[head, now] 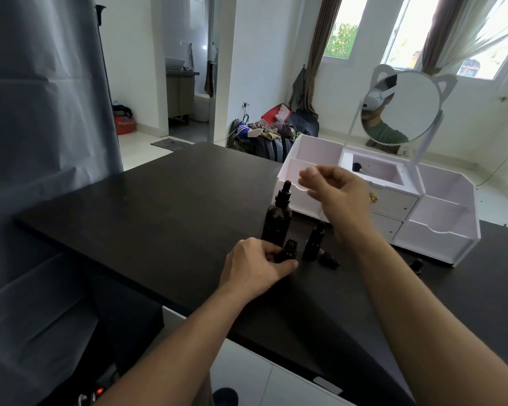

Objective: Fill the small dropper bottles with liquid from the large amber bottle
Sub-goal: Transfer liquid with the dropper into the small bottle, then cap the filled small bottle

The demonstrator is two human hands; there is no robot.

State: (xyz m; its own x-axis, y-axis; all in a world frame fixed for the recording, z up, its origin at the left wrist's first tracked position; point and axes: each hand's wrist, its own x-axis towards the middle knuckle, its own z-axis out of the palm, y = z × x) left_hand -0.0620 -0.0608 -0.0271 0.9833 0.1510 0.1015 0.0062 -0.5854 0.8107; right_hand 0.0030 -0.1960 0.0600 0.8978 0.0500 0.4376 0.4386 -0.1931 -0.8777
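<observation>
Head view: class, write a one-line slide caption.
Left hand grips a small dropper bottle beside the large amber bottle; right hand raised above the dark table.

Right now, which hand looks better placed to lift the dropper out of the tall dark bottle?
Probably the right hand: it hovers raised beside the tall bottle's dropper top, apparently free. The left hand is busy gripping a small bottle on the table.

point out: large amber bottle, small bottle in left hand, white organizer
large amber bottle (277, 222): head view, on its dark body.
small bottle (289, 251): head view, on its upper part.
white organizer (440, 230): head view, on its front wall.
</observation>
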